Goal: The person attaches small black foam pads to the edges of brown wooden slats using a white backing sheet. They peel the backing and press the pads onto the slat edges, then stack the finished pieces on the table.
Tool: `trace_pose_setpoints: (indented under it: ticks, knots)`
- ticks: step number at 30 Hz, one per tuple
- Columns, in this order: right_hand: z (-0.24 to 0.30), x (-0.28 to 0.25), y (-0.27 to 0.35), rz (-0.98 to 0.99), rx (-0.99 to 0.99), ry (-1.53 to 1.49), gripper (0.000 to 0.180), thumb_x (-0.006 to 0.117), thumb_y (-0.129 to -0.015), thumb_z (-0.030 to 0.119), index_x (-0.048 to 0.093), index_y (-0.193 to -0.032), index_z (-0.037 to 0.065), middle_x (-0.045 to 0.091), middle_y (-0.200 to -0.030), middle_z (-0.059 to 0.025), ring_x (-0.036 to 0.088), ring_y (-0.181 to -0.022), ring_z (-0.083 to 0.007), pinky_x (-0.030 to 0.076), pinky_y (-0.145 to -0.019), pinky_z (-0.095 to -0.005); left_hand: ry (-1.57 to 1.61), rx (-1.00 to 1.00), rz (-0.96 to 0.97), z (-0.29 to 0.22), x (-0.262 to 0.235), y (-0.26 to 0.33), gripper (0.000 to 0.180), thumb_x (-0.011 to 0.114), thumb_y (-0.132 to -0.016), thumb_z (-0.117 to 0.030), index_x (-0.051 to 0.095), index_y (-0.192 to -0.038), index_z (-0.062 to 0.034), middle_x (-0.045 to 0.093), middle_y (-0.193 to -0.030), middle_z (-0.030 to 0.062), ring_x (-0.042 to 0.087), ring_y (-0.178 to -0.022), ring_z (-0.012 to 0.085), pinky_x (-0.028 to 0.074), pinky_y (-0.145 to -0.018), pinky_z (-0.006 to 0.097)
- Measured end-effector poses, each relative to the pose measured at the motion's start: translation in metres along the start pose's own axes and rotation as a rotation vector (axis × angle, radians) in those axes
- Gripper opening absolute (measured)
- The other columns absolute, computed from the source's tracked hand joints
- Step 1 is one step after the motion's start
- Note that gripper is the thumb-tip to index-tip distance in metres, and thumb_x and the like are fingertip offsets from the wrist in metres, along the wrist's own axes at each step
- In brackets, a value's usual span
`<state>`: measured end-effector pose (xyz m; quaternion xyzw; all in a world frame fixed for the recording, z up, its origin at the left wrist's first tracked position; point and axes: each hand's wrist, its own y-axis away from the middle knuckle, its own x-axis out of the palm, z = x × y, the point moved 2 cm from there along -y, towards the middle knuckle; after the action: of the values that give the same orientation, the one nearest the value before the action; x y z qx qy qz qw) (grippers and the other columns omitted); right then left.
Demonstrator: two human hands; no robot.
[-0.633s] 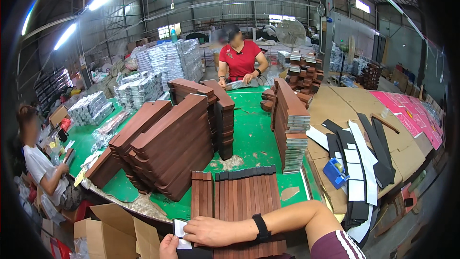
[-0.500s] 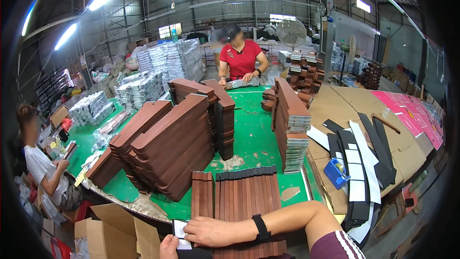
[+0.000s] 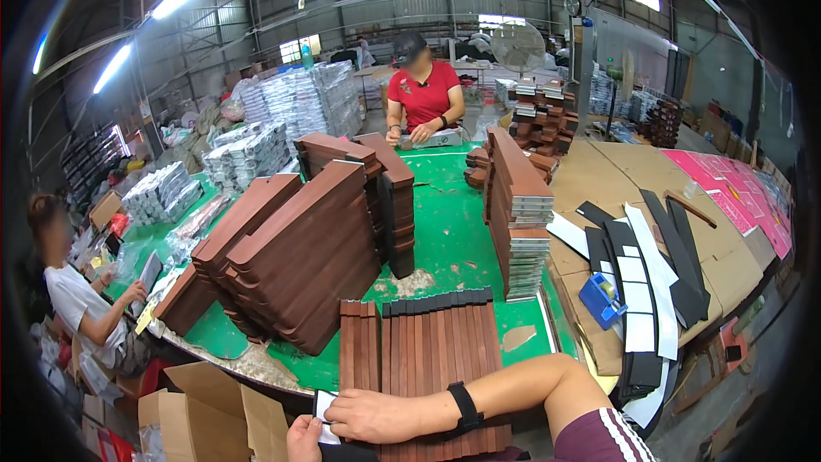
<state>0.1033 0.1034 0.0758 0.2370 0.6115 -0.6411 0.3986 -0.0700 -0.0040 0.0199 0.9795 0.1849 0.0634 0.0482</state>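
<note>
A co-worker's packet (image 3: 150,271) has shifted; near the table's (image 3: 449,231) near edge, the left hand (image 3: 304,441) grips a white strip (image 3: 324,404) under the right hand's (image 3: 369,416) curled fingers, their hold unclear.

I see a narrow black strap (image 3: 466,405) around the right wrist and a short maroon sleeve (image 3: 586,440) on that arm, parallel white stripes (image 3: 622,435) on its outer side. Right hand (image 3: 366,416), left hand (image 3: 304,440) both bare; left sleeve out of my view.
</note>
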Motion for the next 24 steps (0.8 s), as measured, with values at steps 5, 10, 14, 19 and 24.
trace_pose_setpoints:
  ticks: [5,10,14,19,24]
  knots:
    - [0.007,0.0,-0.002,-0.041,-0.04,0.008,0.012,0.06,-0.087,0.016,0.064,-0.088,0.004,0.058,-0.091,-0.0084,0.059,-0.094,-0.0259,0.046,-0.089,-0.0388,-0.01,-0.01,-0.019,0.007,0.0,-0.003,0.01,0.057,-0.105,-0.01,0.065,-0.104,-0.0034,0.063,-0.095,0.0012,0.059,-0.088,0.0106,0.049,-0.077,0.026]
    - [0.008,-0.01,-0.001,0.027,-0.094,-0.065,0.015,0.062,-0.089,0.016,0.061,-0.097,0.003,0.06,-0.096,-0.0106,0.059,-0.096,-0.0284,0.047,-0.089,-0.0399,-0.015,-0.022,-0.048,0.004,0.005,-0.004,0.012,0.057,-0.106,-0.012,0.064,-0.108,-0.0028,0.064,-0.097,0.0018,0.059,-0.09,0.0115,0.049,-0.078,0.026]
    - [-0.004,-0.047,-0.01,-0.069,0.148,-0.382,0.027,0.072,-0.087,0.014,0.058,-0.108,0.004,0.061,-0.101,-0.0139,0.061,-0.1,-0.0342,0.048,-0.088,-0.0436,-0.135,0.044,0.028,0.02,0.002,-0.01,0.012,0.057,-0.106,-0.012,0.063,-0.112,-0.0028,0.064,-0.097,0.0014,0.057,-0.09,0.0096,0.048,-0.078,0.024]
    - [-0.06,-0.092,-0.007,-0.248,0.469,-0.319,0.035,0.077,-0.084,0.009,0.058,-0.112,0.002,0.062,-0.1,-0.0155,0.066,-0.091,-0.0317,0.054,-0.08,-0.0408,-0.27,0.164,0.102,0.014,0.028,0.004,0.013,0.062,-0.102,-0.009,0.062,-0.11,0.001,0.065,-0.086,0.0009,0.059,-0.077,0.0107,0.051,-0.069,0.028]
    - [-0.14,-0.102,0.027,-0.371,0.737,-0.21,0.039,0.076,-0.085,0.009,0.063,-0.122,0.001,0.066,-0.109,-0.0147,0.07,-0.095,-0.0255,0.056,-0.082,-0.0355,-0.639,0.522,0.181,0.006,0.044,0.007,0.013,0.069,-0.094,-0.01,0.06,-0.094,-0.0006,0.073,-0.107,0.0182,0.069,-0.099,0.0326,0.053,-0.09,0.044]
